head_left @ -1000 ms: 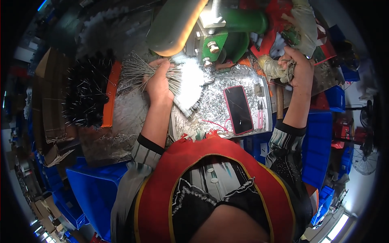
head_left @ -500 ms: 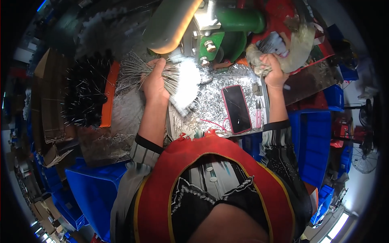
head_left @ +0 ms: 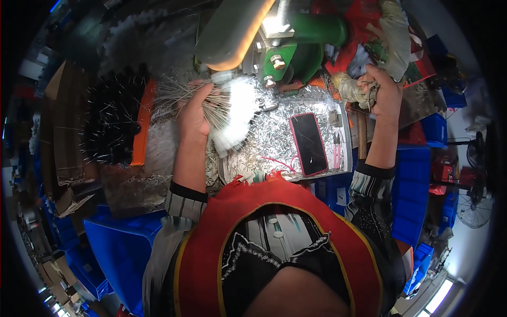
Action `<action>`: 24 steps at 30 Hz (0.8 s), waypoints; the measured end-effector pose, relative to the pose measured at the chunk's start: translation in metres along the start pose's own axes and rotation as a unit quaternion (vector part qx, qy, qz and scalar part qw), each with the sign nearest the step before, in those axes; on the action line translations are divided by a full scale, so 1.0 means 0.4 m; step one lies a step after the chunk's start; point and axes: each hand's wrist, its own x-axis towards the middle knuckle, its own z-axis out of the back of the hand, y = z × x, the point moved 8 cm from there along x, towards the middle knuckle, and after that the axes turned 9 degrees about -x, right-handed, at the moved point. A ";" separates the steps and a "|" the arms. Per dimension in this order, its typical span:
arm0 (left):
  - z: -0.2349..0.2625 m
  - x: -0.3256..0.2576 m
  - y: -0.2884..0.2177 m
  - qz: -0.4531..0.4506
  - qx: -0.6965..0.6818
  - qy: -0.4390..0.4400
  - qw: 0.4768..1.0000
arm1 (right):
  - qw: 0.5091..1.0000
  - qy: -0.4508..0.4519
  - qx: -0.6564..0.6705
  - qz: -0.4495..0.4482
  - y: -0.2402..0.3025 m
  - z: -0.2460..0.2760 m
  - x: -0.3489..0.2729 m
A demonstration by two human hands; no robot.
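Observation:
My left hand [head_left: 193, 113] is closed round a fanned bundle of thin wire-stemmed brushes [head_left: 215, 108]. Their white bristle ends [head_left: 237, 119] glare under the lamp and point right; the bare wire stems stick out to the left. On the right, my right hand [head_left: 384, 94] grips a pale, wrapped handle [head_left: 348, 91] beside the green machine [head_left: 303, 50]. Its fingers curl over the wrapping, and their tips are partly hidden. Between my hands lies a shallow metal tray [head_left: 248, 171] strewn with bits of wire.
In the tray are a phone with a pink edge [head_left: 308, 142] and small pink-handled snips [head_left: 337, 150]. A lamp [head_left: 227, 39] hangs over the bench. Black bristly brushes [head_left: 113, 116] stand by an orange strip [head_left: 141, 132] at left. Blue bins [head_left: 124, 248] flank me.
My right hand has moved right and slightly down, and the wrapped handle has shifted with its turn. The left hand and its brushes have moved slightly left and down.

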 end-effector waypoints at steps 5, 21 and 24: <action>0.059 0.019 -0.010 -0.047 -0.021 -0.052 0.997 | 1.000 0.003 0.004 0.006 0.002 -0.005 -0.003; 0.048 0.009 -0.016 -0.065 0.000 -0.076 0.995 | 0.997 -0.005 -0.024 0.071 0.039 -0.027 -0.030; 0.031 0.002 -0.017 -0.068 0.013 -0.074 0.995 | 0.986 -0.015 0.006 0.167 -0.047 -0.025 -0.031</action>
